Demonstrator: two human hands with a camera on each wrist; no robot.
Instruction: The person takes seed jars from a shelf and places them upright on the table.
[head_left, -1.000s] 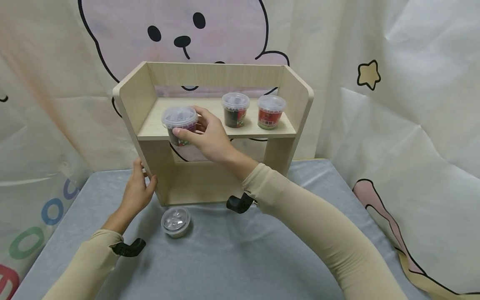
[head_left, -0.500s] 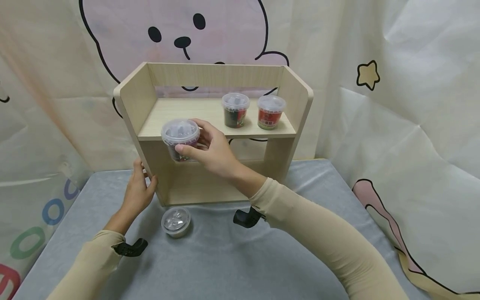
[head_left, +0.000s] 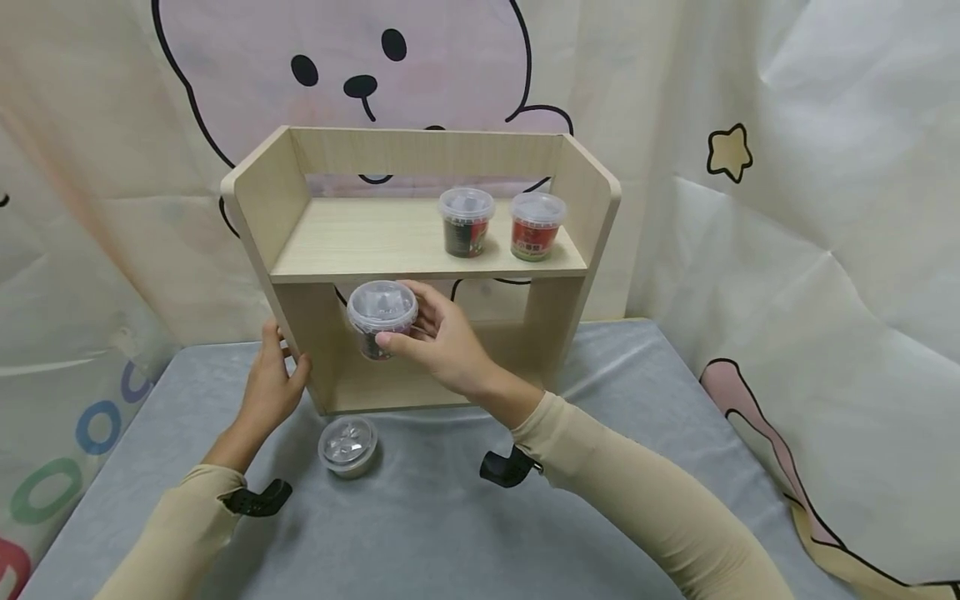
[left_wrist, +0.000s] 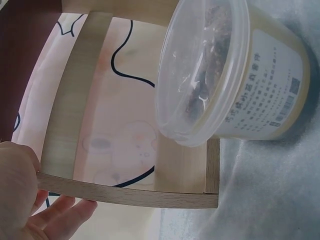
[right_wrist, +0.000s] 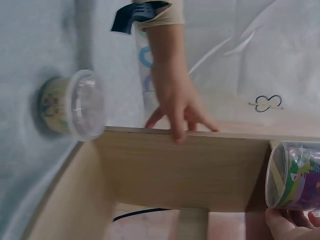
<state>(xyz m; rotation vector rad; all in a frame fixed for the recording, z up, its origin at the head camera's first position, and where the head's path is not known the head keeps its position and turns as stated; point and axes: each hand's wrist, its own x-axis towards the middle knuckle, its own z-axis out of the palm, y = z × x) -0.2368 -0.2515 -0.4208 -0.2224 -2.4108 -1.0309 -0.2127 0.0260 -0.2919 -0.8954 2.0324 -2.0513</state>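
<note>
My right hand (head_left: 453, 346) grips a clear-lidded plastic cup (head_left: 382, 312) by its side, in front of the shelf's lower opening. The right wrist view shows that cup's purple and green label (right_wrist: 305, 180) beside my fingers (right_wrist: 287, 227). My left hand (head_left: 266, 387) holds the left side panel of the small wooden shelf (head_left: 360, 237), its thumb and fingers on either side of the panel edge in the left wrist view. Below the shelf, a pale lidded cup (head_left: 348, 446) stands on the table; its white printed label (left_wrist: 270, 85) faces the left wrist camera.
On the upper board, toward the right, stand a dark-and-red cup (head_left: 466, 223) and a red cup (head_left: 537, 229), both lidded. A grey-blue cloth (head_left: 465, 517) covers the table. Behind hangs a curtain (head_left: 750, 250) with cartoon prints.
My right hand has brought its cup down from the upper board's front edge to the lower opening, slightly rightward. My left hand stays on the side panel.
</note>
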